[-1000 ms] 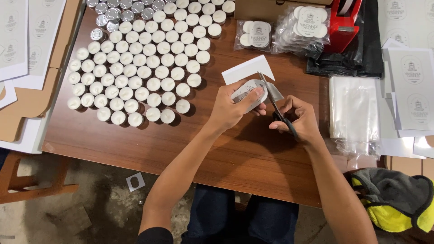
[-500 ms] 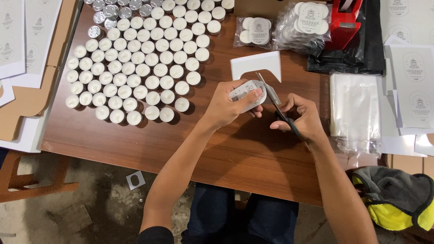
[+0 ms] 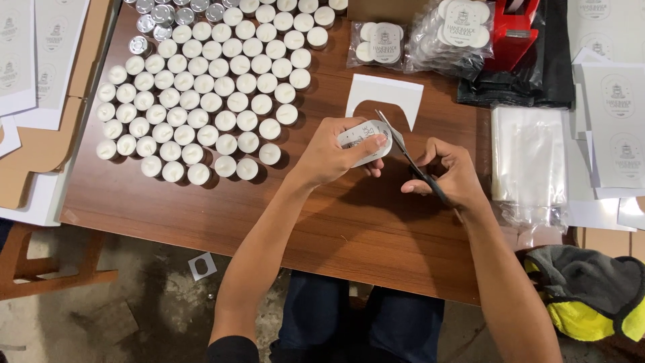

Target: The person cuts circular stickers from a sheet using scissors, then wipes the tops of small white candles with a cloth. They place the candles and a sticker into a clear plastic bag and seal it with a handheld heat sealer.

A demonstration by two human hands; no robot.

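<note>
My left hand (image 3: pixel 332 156) grips a rounded white paper label (image 3: pixel 366 140) with grey print, held above the brown wooden table (image 3: pixel 201 212). My right hand (image 3: pixel 447 176) holds black-handled scissors (image 3: pixel 410 161), whose blades point up-left and meet the label's right edge. Just behind the hands lies the white sheet (image 3: pixel 386 96) with a rounded piece cut out of its near edge.
Several rows of white tealight candles (image 3: pixel 201 101) in metal cups fill the table's left half. Clear bags of packed candles (image 3: pixel 443 32) and a red tape dispenser (image 3: pixel 514 30) stand at the back. A stack of clear plastic bags (image 3: pixel 527 158) lies right, printed white cards (image 3: pixel 615 121) beyond.
The cut label has come away from the white sheet, which now lies flat behind the hands. Both hands shifted slightly toward me while the scissors keep working at the label's edge.
</note>
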